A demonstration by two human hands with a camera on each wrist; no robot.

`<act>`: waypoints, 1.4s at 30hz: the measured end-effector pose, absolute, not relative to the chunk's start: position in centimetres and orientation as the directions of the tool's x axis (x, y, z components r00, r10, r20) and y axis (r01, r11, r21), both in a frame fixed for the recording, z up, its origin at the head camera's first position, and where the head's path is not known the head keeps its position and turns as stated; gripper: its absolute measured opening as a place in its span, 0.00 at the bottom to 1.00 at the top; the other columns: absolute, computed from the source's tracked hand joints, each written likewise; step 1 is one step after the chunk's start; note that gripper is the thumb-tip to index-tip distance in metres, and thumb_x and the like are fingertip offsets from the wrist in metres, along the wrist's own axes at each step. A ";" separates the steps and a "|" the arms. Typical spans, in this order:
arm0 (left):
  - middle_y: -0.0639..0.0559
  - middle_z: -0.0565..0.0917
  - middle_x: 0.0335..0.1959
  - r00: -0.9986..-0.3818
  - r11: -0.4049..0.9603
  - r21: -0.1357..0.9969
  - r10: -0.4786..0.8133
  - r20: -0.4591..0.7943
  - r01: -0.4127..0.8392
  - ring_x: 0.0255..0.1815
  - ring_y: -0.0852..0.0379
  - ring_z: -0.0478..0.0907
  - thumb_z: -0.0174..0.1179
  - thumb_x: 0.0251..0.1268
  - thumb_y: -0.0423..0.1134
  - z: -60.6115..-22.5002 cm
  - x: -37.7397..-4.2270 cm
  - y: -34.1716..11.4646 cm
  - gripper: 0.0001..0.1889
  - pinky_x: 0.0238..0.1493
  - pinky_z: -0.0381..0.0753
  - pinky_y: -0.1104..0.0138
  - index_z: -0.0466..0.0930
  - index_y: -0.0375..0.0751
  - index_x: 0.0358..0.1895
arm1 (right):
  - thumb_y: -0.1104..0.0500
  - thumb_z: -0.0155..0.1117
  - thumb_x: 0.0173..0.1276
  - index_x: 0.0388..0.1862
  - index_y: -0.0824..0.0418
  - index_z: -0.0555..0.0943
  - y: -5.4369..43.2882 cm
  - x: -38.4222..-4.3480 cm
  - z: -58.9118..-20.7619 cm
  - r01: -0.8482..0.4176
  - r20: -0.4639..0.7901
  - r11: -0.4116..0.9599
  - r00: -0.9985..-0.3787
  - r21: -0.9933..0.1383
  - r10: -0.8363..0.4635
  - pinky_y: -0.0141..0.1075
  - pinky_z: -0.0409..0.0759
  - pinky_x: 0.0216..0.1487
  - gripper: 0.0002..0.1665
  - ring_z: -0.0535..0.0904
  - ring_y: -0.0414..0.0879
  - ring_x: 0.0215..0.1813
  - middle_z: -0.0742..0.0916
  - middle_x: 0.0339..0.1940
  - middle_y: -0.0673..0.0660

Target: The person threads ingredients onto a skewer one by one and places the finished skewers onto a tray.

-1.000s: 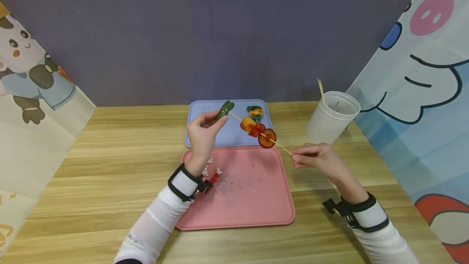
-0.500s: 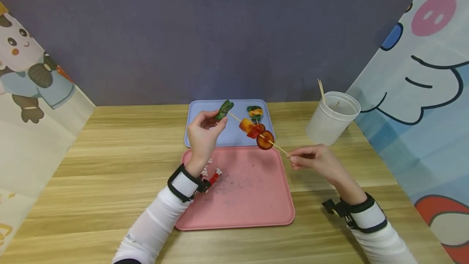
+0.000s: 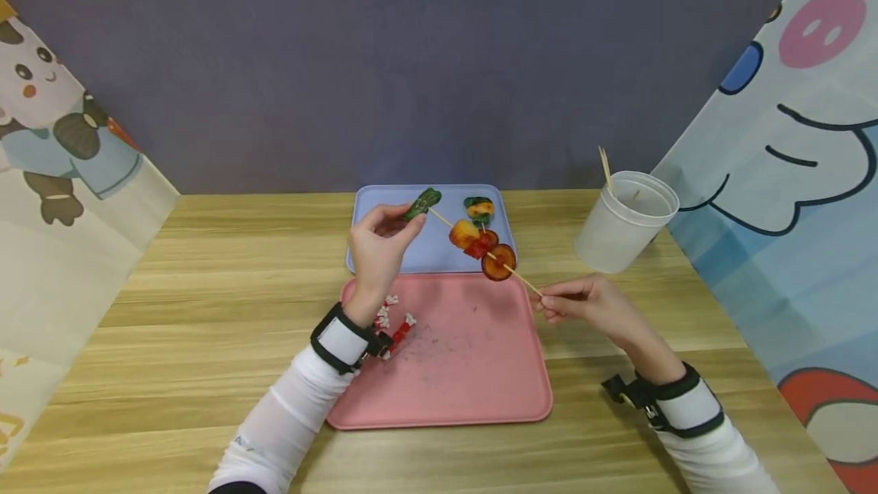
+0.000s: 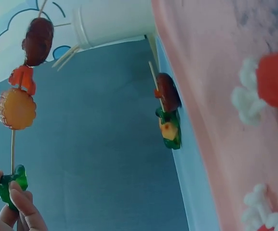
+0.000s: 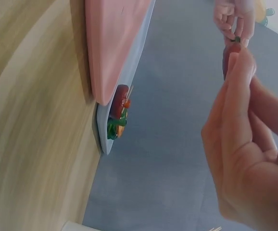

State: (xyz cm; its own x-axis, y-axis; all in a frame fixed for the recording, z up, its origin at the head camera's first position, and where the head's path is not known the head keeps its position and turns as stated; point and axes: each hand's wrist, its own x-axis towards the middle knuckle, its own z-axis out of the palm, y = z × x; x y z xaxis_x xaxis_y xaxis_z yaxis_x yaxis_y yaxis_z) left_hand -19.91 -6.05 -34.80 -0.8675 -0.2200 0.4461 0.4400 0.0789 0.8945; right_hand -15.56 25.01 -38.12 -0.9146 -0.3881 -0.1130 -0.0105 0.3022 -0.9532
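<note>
My left hand (image 3: 377, 254) pinches a green pepper-like piece (image 3: 421, 204) between thumb and fingers. Against that piece sits the far end of a bamboo skewer (image 3: 524, 280); how deep it goes in cannot be told. Along the stick are a yellow corn piece (image 4: 16, 109), a red piece (image 3: 478, 246) and a dark-rimmed round slice (image 3: 498, 262). With its fingertips my right hand (image 3: 593, 307) pinches the skewer's near end. The skewer slants in the air over the trays. In the right wrist view, the right hand (image 5: 249, 134) covers most of it.
A blue tray (image 3: 432, 256) at the back holds another loaded skewer (image 3: 479, 210). The pink tray (image 3: 473, 380) in front bears red-and-white pieces (image 3: 401, 334), partly behind the left wrist. At the right stands a white bucket (image 3: 617, 238) with several bamboo sticks (image 3: 606, 168).
The right hand has shifted slightly left and nearer to me, still pinching the stick. The left hand with the green piece stays almost in place.
</note>
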 end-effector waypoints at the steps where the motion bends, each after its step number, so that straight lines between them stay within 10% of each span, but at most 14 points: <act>1: 0.32 0.84 0.34 -0.870 0.077 0.896 -0.217 0.443 0.437 0.27 0.62 0.80 0.69 0.51 0.29 -34.8 -19.9 -6.0 0.12 0.30 0.79 0.75 0.83 0.25 0.39 | 0.65 0.60 0.67 0.50 0.82 0.76 25.0 -15.6 -38.1 -0.008 -0.114 0.300 -0.915 -0.954 -0.388 0.40 0.84 0.39 0.20 0.85 0.39 0.35 0.89 0.38 0.60; 42: 0.40 0.86 0.35 -0.934 0.151 0.932 -0.091 0.345 0.330 0.32 0.49 0.83 0.68 0.55 0.36 -36.9 -20.4 -4.4 0.11 0.32 0.79 0.72 0.86 0.34 0.41 | 0.54 0.69 0.60 0.46 0.66 0.85 22.9 -14.8 -37.7 0.030 -0.221 0.454 -0.901 -0.890 -0.373 0.42 0.83 0.39 0.19 0.84 0.43 0.34 0.88 0.41 0.61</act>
